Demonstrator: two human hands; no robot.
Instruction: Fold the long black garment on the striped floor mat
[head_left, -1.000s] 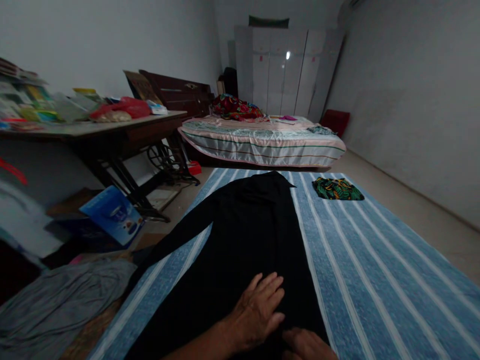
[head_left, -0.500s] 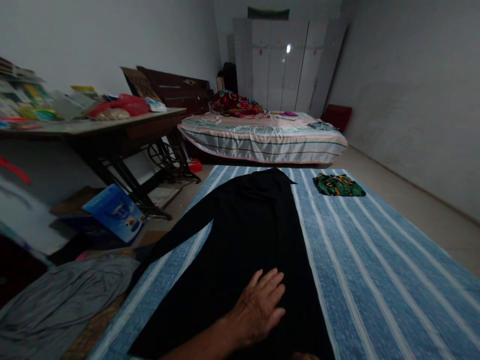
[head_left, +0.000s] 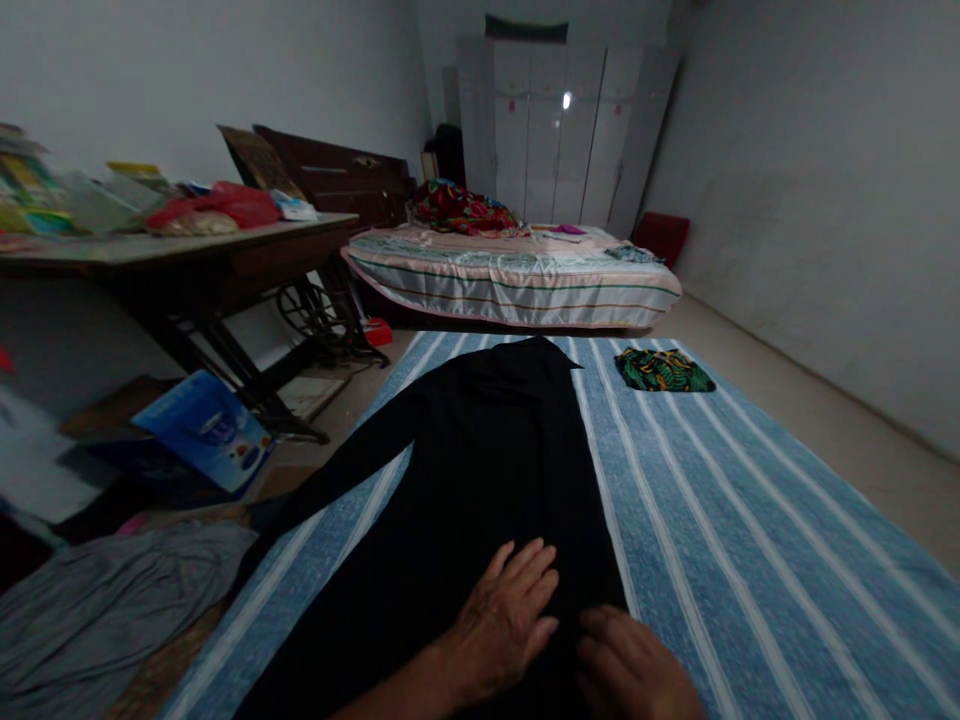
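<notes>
We judged the black garment soft, light, best pinched along its right edge; our left hand lay flat; whether our right hand gripped, we couldn't tell.

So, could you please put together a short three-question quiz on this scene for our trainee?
1. True or false: the left hand lies palm down on the black long-sleeved garment.

2. Where is the leaf-patterned cloth?
(a) Under the left hand
(b) On the blue-and-white striped sheet, to the right of the garment
(c) On the garment's sleeve

3. Fill in the missing word: beyond the striped sheet, the red floral bedding lies on the ____.

Key: 1. True. 2. (b). 3. Bed.
</notes>
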